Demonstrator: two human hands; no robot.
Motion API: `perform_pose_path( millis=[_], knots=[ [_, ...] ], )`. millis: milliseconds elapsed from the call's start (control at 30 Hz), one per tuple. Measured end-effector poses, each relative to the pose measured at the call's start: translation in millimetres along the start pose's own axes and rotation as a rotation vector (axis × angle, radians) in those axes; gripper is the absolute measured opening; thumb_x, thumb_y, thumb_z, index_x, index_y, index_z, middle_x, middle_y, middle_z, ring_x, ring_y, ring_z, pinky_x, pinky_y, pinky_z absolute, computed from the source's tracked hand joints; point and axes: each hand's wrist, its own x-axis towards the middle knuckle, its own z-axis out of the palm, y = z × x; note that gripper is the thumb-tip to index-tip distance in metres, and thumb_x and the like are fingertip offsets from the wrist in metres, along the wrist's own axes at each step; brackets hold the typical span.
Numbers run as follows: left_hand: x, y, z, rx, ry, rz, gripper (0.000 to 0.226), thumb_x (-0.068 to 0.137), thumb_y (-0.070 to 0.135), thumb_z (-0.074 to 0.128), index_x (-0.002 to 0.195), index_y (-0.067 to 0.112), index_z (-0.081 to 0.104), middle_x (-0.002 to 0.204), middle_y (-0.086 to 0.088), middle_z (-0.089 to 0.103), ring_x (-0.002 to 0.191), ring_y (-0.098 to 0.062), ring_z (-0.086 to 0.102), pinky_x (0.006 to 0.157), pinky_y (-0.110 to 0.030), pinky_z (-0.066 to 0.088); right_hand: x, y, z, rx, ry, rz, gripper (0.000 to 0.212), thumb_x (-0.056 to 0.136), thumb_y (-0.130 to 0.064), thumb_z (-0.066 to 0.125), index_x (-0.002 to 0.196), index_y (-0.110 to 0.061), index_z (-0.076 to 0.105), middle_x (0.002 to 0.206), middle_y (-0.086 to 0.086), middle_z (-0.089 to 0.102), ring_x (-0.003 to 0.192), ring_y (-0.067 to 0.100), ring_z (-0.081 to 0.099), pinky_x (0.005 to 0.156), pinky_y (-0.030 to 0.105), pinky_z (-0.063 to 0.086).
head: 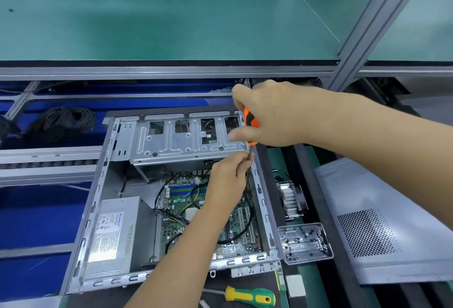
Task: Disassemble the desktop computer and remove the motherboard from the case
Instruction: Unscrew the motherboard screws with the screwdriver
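While the right hand point(267, 114) grips the orange screwdriver point(251, 125) upright near the case's point(98, 199) far right corner, the left hand point(229, 180) pinches its shaft.

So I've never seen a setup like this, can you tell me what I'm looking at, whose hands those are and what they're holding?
The single picture comes from a camera worn on a person's head, looking down at their own hands. An open computer case lies on the workbench with its green motherboard and grey power supply showing. The right hand grips an orange-and-black screwdriver; the left hand pinches its shaft low down. Beside the case lie a removed side panel, a heatsink, a small parts tray and a green-and-yellow screwdriver.
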Motion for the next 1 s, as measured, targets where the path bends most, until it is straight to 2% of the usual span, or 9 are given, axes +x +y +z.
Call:
perform_pose_path(
  millis=[100, 233, 400, 467, 600, 667, 800, 900, 1000],
  knots=[
    [3.5, 2.8, 0.1, 0.009, 0.018, -0.033, 0.009, 0.093, 0.01, 0.063, 0.091, 0.01, 0.072, 0.087, 0.008, 0.072, 0.078, -0.01, 0.064, 0.072, -0.023, 0.049, -0.6, -3.6, 2.2, -0.161, 0.19, 0.002, 0.054, 0.085, -0.072, 0.039, 0.094, -0.018, 0.033, 0.069, -0.001, 0.037, 0.062, 0.026, 0.038, 0.055, 0.034, 0.03],
    [4.0, 4.4, 0.1, 0.0, 0.039, -0.073, 0.005, 0.09, 0.012, 0.068, 0.093, 0.011, 0.073, 0.085, 0.007, 0.072, 0.076, -0.008, 0.065, 0.077, -0.027, 0.053, 1.8, 3.5, 5.3, 0.034, 0.13, -0.057, 0.027, 0.088, -0.034, 0.058, 0.105, -0.015, 0.046, 0.092, 0.003, 0.052, 0.08, 0.027, 0.05, 0.065, 0.033, 0.039],
    [5.3, 5.3, 0.4, 0.016, 0.036, -0.091, 0.004, 0.089, 0.014, 0.069, 0.091, 0.013, 0.071, 0.083, 0.009, 0.07, 0.076, -0.007, 0.064, 0.077, -0.026, 0.052, -1.8, -1.8, 3.5, -0.196, 0.146, 0.045, 0.06, 0.084, -0.071, 0.048, 0.098, -0.014, 0.034, 0.07, 0.001, 0.035, 0.064, 0.027, 0.039, 0.055, 0.033, 0.03],
    [4.0, 5.3, -0.5, 0.002, 0.02, -0.082, 0.005, 0.09, 0.012, 0.068, 0.093, 0.012, 0.072, 0.084, 0.011, 0.07, 0.078, -0.006, 0.064, 0.076, -0.022, 0.051, -1.0, -1.8, 3.1, -0.215, 0.117, 0.024, 0.046, 0.092, -0.055, 0.052, 0.101, -0.011, 0.041, 0.074, 0.003, 0.041, 0.061, 0.026, 0.042, 0.055, 0.034, 0.034],
    [1.5, 7.5, -2.7, -0.004, 0.0, -0.011, 0.013, 0.094, 0.01, 0.062, 0.102, 0.013, 0.072, 0.09, 0.009, 0.072, 0.077, -0.005, 0.062, 0.072, -0.018, 0.049, 1.2, 5.7, -3.9, -0.014, -0.088, -0.036, 0.029, 0.088, -0.033, 0.064, 0.105, -0.018, 0.046, 0.1, 0.004, 0.055, 0.084, 0.026, 0.055, 0.07, 0.038, 0.049],
    [3.4, 8.5, -2.3, 0.006, 0.002, -0.02, 0.01, 0.094, 0.012, 0.062, 0.096, 0.014, 0.072, 0.085, 0.005, 0.071, 0.07, -0.01, 0.059, 0.069, -0.027, 0.049, -0.3, 5.0, -6.9, 0.046, -0.109, -0.009, 0.04, 0.086, -0.045, 0.066, 0.106, -0.021, 0.041, 0.094, 0.001, 0.051, 0.085, 0.025, 0.052, 0.071, 0.038, 0.047],
    [8.7, 9.4, -2.1, 0.014, -0.008, -0.043, 0.007, 0.093, 0.013, 0.064, 0.095, 0.011, 0.07, 0.088, 0.004, 0.072, 0.081, -0.014, 0.064, 0.077, -0.033, 0.051, -5.7, -2.3, -4.2, -0.206, 0.081, 0.124, 0.058, 0.086, -0.073, 0.036, 0.095, -0.016, 0.032, 0.068, 0.001, 0.03, 0.071, 0.027, 0.037, 0.058, 0.035, 0.031],
    [9.2, 8.3, -4.7, 0.01, -0.024, -0.041, 0.007, 0.092, 0.013, 0.065, 0.096, 0.011, 0.071, 0.088, 0.008, 0.071, 0.083, -0.009, 0.065, 0.08, -0.031, 0.052, -4.3, -4.0, -3.4, -0.242, 0.142, 0.058, 0.035, 0.096, -0.048, 0.047, 0.097, -0.014, 0.036, 0.074, 0.006, 0.039, 0.068, 0.028, 0.041, 0.057, 0.035, 0.033],
    [9.2, 7.3, -7.1, -0.014, -0.026, -0.007, 0.013, 0.092, 0.011, 0.065, 0.103, 0.011, 0.071, 0.094, 0.005, 0.072, 0.083, -0.007, 0.064, 0.079, -0.025, 0.051, -2.4, -0.4, -6.6, -0.056, -0.009, 0.016, 0.031, 0.087, -0.03, 0.057, 0.107, -0.015, 0.04, 0.095, 0.007, 0.05, 0.077, 0.031, 0.053, 0.067, 0.039, 0.049]
  ],
)
